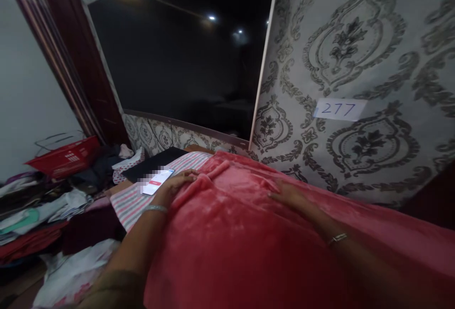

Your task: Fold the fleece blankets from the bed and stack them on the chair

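Observation:
A plush red blanket (227,223) spreads over the surface before me, with raised folds between my hands. My left hand (179,183) rests at the blanket's left edge, beside a thick fold, its fingers stretched out towards the right. Just left of that hand a phone (158,182) with a lit screen lies on a striped cloth (128,204). My right hand (291,196) lies on the blanket further right, fingers and thumb apart and pointing left. Some of its fingertips are blurred against the fabric.
A large dark television (185,53) hangs on the patterned wall behind. A paper label (340,109) reads 277. At left are piled clothes (35,247), a red basket (67,157) and a white plastic bag (76,271). A black flat panel (151,166) lies behind the phone.

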